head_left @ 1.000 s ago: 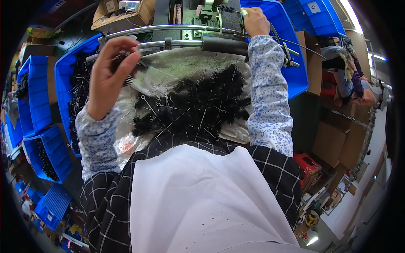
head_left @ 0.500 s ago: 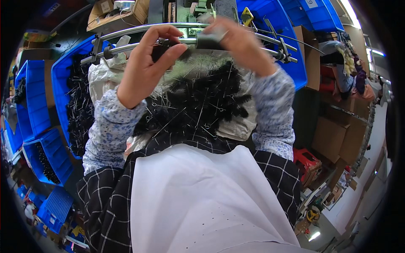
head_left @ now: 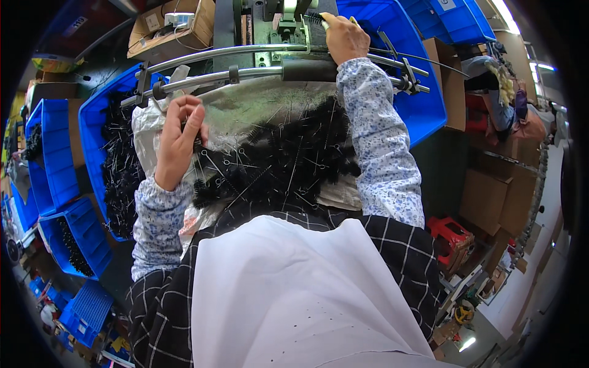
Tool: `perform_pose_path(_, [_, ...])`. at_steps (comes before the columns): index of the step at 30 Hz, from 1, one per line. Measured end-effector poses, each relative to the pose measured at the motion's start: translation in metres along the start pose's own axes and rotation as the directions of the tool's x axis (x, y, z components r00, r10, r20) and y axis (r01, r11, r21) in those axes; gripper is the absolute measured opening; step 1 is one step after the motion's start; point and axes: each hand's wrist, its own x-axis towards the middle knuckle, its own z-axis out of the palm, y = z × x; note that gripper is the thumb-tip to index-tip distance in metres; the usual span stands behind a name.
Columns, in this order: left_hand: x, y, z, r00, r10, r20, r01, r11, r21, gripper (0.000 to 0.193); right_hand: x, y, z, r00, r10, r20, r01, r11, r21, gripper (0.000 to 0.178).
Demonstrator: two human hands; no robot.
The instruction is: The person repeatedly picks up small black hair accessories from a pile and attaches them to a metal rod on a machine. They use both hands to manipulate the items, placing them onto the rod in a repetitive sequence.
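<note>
Here's the black brush [head_left: 313, 18], poking out just left of your right hand [head_left: 348, 40], its long axis seeming to run crosswise from your fingertips toward the metal machine [head_left: 285, 27]. Your right hand is clearly the nearer, fingers apparently pinched on the brush's end. Your left hand [head_left: 175, 147] sits well apart, lower and to the left, fingers curled; whether it grips anything, you can't tell from here. Between and below both hands spreads the pile of black brushes [head_left: 279, 159], wires pointing every way. Metal rails [head_left: 257, 48] cross above your left hand; beyond it stands a blue bin [head_left: 92, 150].
</note>
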Motion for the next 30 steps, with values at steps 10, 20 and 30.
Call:
perform_pose_path(10, [-0.021,-0.017,-0.014,0.976,-0.214,0.048,0.219,0.952,-0.213,0.032,0.007,0.002,0.007,0.999,-0.033,0.028,0.031,0.998,0.051,0.025])
perform_pose_path(20, [-0.007,0.006,-0.012,0.997,-0.002,0.082,-0.006,0.996,0.093,0.021,0.012,0.008,0.021,0.998,-0.049,0.025,0.044,0.983,0.177,0.027])
perform_pose_path(30, [-0.002,0.019,-0.004,0.996,-0.041,0.078,0.032,0.993,0.115,0.038,0.014,0.003,0.013,0.994,-0.107,0.020,0.105,0.991,0.078,0.033])
